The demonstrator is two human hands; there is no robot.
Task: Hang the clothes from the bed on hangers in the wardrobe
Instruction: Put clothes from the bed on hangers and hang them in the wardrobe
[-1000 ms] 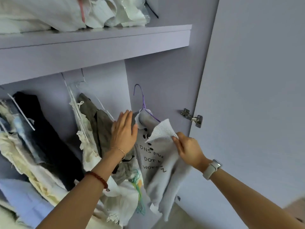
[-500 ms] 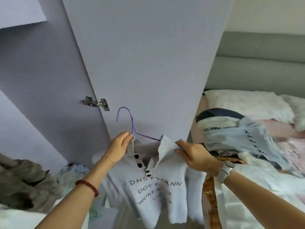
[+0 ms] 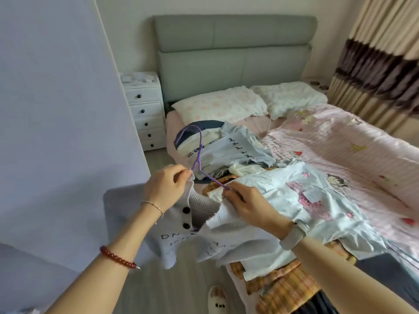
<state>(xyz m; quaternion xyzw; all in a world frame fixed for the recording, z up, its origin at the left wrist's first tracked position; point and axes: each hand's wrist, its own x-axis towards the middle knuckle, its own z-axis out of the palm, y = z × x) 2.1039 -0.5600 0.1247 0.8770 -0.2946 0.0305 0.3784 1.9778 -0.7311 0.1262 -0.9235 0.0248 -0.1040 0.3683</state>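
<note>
A grey knit top (image 3: 181, 241) with black buttons and dark lettering hangs from a purple wire hanger (image 3: 197, 155) in front of me, over the floor beside the bed (image 3: 340, 146). My left hand (image 3: 165, 189) pinches the top's collar at the base of the hanger's hook. My right hand (image 3: 247, 205) grips the other side of the collar where the hanger's arm runs into the knit. The hook stands free above both hands. Several more clothes lie in a pile (image 3: 229, 148) on the bed, with a light blue printed shirt (image 3: 301, 200) spread nearest me.
The lilac wardrobe door (image 3: 56, 109) stands open on my left. A white drawer unit (image 3: 145, 112) sits beside the grey headboard (image 3: 233, 53). Two pillows (image 3: 220, 105) lie at the bed's head. A curtain (image 3: 383, 64) hangs at the right. A slipper (image 3: 216, 299) rests on the floor.
My view has swung from the wardrobe interior to the bed. Both hands carried the grey top on its hanger away from the rail, and my left hand moved onto the collar by the hook.
</note>
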